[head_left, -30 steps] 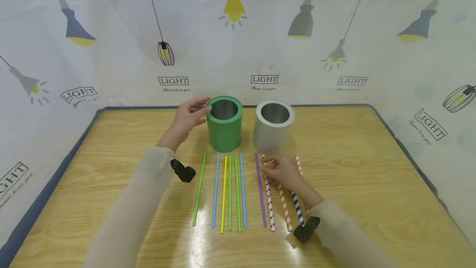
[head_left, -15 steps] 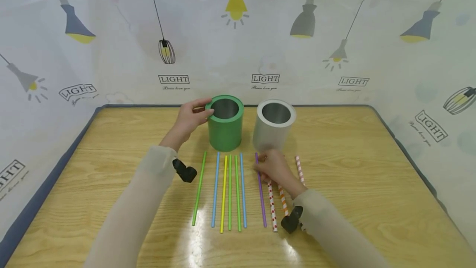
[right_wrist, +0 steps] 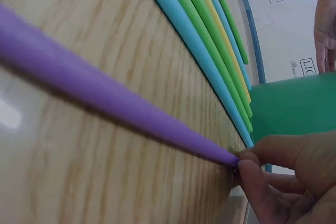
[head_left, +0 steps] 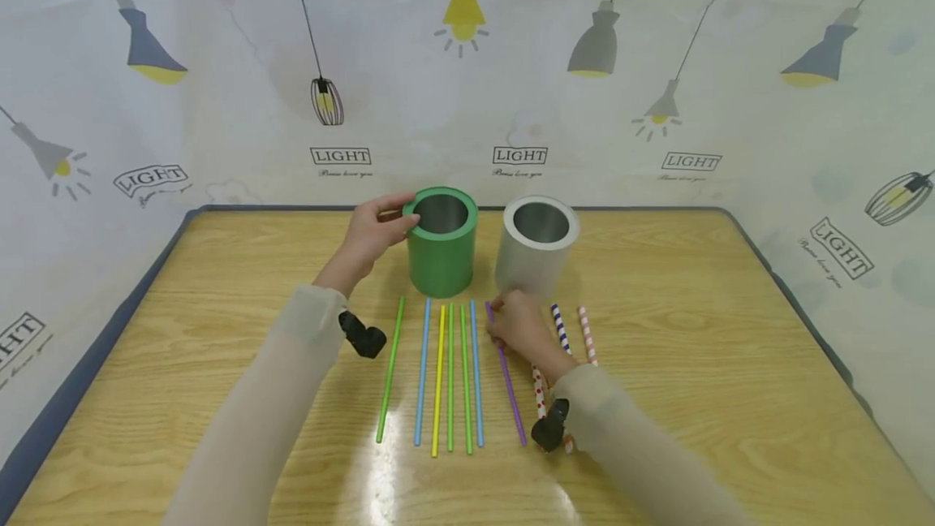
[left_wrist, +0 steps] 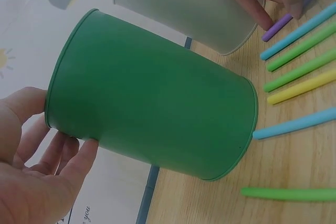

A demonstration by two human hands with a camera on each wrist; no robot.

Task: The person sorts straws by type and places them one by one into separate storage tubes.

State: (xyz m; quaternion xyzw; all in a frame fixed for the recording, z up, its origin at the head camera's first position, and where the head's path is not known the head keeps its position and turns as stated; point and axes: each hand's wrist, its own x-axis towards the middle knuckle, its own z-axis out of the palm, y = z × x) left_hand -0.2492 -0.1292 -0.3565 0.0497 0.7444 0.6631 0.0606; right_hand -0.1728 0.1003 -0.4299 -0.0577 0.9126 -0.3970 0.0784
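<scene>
At the upper left rim of a green cylindrical cup [head_left: 441, 266], my left hand [head_left: 368, 234] holds on with thumb and fingers on its outside. The cup stands upright, mouth up. My right hand [head_left: 520, 323] pinches the far end of a purple straw [head_left: 509, 392] between thumb and finger. In the right wrist view, the purple straw [right_wrist: 131, 106] lies along the tabletop from those fingertips. Left of it are plain green, yellow and blue straws [head_left: 475, 380], roughly parallel. A red-dotted straw [head_left: 539, 396] is partly hidden beneath the right wrist.
A light grey cup [head_left: 529, 266] stands beside the green one, just behind the right hand. A blue-striped straw [head_left: 561, 327] and a pink-striped straw [head_left: 587, 331] lie to the right, partly covered by the forearm. The wooden table [head_left: 716, 331] ends at a printed backdrop [head_left: 409, 104].
My right hand has moved left from the patterned straws to the purple one, whose far end has shifted left. The left hand has come onto the green cup's rim.
</scene>
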